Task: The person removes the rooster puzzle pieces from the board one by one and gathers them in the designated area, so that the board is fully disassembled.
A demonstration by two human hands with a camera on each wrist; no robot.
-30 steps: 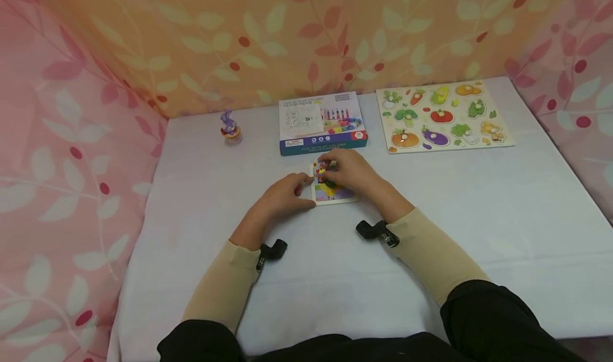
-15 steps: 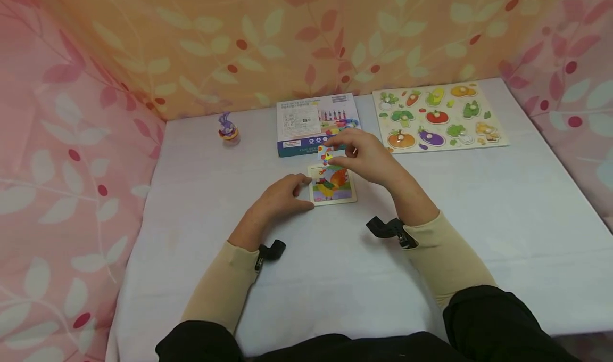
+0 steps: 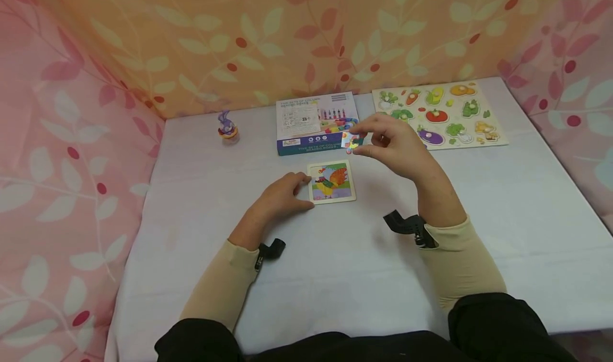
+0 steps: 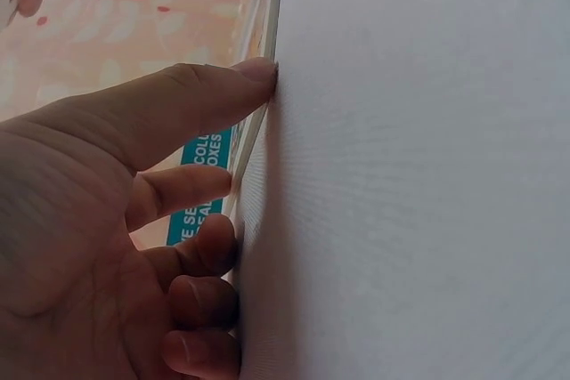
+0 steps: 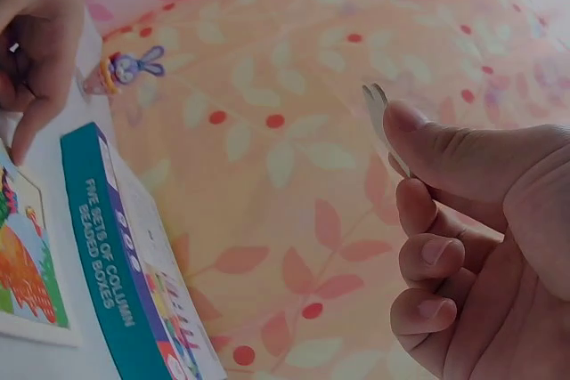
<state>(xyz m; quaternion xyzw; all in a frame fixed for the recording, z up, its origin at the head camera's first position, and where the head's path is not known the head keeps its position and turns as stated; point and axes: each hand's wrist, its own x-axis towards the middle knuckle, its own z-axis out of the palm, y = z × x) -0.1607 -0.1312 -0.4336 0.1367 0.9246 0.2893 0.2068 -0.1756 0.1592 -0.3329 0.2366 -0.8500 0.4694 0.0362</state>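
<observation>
A small square jigsaw puzzle in a pale frame (image 3: 335, 199) lies on the table, its picture a colourful bird. My left hand (image 3: 282, 194) is at the frame's left side; thumb and index fingertips touch its edge, and in the left wrist view the other fingers bend beneath them. Raised to the right of the puzzle, my right hand (image 3: 397, 144) pinches a small jigsaw piece (image 3: 350, 141) between thumb and index finger. The right wrist view shows that piece (image 5: 381, 126) nearly edge-on, with two knobs sticking up.
Behind the puzzle lies a flat beaded-toy box (image 3: 299, 149), which the raised hand partly overlaps. A vegetable peg board (image 3: 460, 130) is at the back right. A purple rabbit figurine (image 3: 227, 128) stands at the back left. Patterned cloth (image 3: 268, 42) hangs behind the table.
My right hand has lifted off the puzzle with the jigsaw piece and moved up and to the right, uncovering the picture. The left hand stays at the frame's edge.
</observation>
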